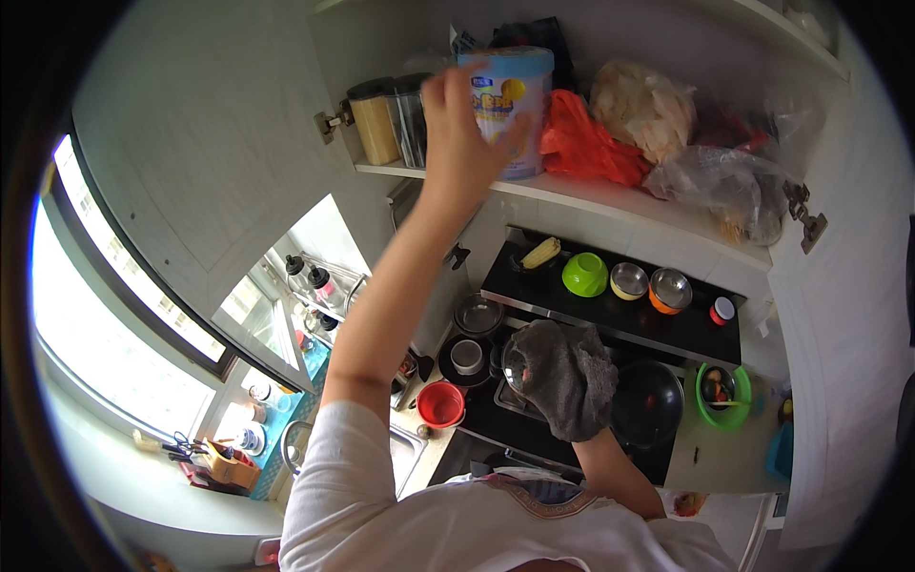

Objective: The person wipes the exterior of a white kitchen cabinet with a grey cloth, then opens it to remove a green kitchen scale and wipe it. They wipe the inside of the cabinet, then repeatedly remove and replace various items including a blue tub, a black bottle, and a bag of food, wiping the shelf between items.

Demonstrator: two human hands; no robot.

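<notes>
My left hand (465,136) is raised to the open wall cabinet, its fingers spread in front of a milk-powder tin (513,121) with a light blue lid; whether they touch it I cannot tell. Left of the tin stand dark-lidded clear jars (375,125), one with yellowish contents. A red plastic bag (590,146) lies against the tin's right side. Lower down, over the stove, a dark grey cloth (565,375) is draped over my right hand, which is hidden under it; only the forearm shows. A metal lid or pan shows at the cloth's left edge.
Below the cabinet, a black range-hood top (615,297) bears a corn cob, a green bowl (585,274) and metal bowls. A black wok (647,404) sits right of the cloth, a red pot (439,404) left. The open cabinet door (207,129) hangs at the left, near a window.
</notes>
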